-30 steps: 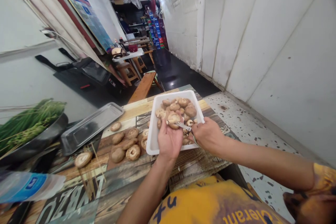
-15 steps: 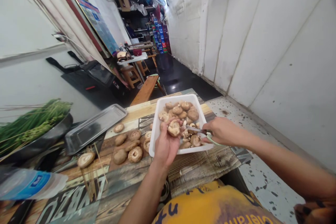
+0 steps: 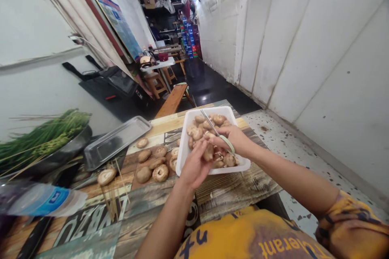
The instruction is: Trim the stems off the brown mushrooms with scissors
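Tray [image 3: 181, 154], white rectangular plastic, near desk [image 3: 234, 188] edge.
Left grip [image 3: 193, 166] holds brown mushroom [image 3: 208, 152]; right grip [image 3: 235, 139], green-handled metal scissors [image 3: 212, 126].

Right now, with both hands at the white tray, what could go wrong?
The right hand holds scissors close to the left hand, so a slip might nick it. The mushroom in the left hand could drop. The white tray sits near the far edge of the table; a knock might push it over.

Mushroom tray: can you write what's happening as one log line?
left hand: holds mushroom | right hand: holds scissors | white tray: mushrooms inside | tabletop: loose mushrooms beside tray
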Tool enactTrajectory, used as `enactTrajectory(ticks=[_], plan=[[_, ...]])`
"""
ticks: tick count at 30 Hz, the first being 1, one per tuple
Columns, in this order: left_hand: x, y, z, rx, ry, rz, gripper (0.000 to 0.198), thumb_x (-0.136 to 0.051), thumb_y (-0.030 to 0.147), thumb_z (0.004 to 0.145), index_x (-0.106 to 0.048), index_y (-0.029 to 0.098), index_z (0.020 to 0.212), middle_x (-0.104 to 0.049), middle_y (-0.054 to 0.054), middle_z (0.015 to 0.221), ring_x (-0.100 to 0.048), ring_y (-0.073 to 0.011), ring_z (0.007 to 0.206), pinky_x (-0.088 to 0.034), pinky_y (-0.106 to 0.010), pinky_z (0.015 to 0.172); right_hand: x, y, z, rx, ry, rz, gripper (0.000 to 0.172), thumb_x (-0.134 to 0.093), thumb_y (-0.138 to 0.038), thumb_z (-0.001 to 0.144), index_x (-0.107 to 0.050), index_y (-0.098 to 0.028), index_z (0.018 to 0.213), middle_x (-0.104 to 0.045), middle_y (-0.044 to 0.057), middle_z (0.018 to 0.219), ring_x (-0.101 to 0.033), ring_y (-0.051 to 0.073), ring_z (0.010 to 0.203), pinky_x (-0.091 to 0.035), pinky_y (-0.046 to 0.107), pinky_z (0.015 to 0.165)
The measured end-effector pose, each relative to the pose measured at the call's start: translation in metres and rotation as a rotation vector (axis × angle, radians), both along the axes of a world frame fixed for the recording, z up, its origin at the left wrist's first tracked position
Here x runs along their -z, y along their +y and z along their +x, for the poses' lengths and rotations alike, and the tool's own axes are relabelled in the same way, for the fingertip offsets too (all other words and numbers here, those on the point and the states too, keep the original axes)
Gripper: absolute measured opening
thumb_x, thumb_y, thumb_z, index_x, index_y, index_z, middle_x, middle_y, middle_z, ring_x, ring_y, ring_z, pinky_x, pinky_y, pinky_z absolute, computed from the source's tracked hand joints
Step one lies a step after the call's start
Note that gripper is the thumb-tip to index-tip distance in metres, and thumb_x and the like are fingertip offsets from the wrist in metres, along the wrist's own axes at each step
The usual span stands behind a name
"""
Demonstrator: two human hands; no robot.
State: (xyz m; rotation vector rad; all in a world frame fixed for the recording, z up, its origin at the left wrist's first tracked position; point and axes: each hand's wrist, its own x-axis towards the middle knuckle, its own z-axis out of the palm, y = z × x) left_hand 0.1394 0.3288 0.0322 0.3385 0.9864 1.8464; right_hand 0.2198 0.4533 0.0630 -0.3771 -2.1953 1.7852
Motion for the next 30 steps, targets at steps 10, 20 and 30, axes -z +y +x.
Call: enactTrajectory(ticks=[10,20,30], plan=[[0.025,-0.082,-0.090,-0.802,1.274,-0.784,0.042,-0.058,0.042,0.079,-0.058,0.018,0.114,-0.062,-0.011,0.115,-0.055,-0.0269,0.110,-0.040,-0.044,0.100,0.031,0.027,0.000,0.237,-0.117,0.607,0.028,-0.071,-0.042,0.071,-0.072,-0.019,0.086,-0.064,0.001,0.068,-0.055,0.014,0.065,-0.038,0.023,0.057],[0.032,-0.074,-0.087,-0.569,1.842,-0.828,0.037,-0.043,0.038,0.090,-0.066,0.014,0.104,-0.065,-0.016,0.113,-0.055,-0.0283,0.113,-0.036,-0.044,0.101,0.054,0.018,0.036,0.322,0.004,0.260,0.038,-0.066,-0.050,0.073,-0.073,-0.014,0.085,-0.065,0.002,0.067,-0.053,0.013,0.058,-0.039,0.023,0.053],[0.001,0.039,-0.032,0.869,1.702,-0.910,0.059,-0.047,0.072,0.073,-0.071,0.018,0.075,-0.068,-0.007,0.070,-0.059,-0.0179,0.062,-0.035,-0.026,0.054,0.053,0.008,0.058,0.351,0.071,0.137,0.038,-0.069,-0.049,0.071,-0.072,-0.013,0.084,-0.056,-0.002,0.053,-0.046,0.010,0.047,-0.040,0.022,0.047]])
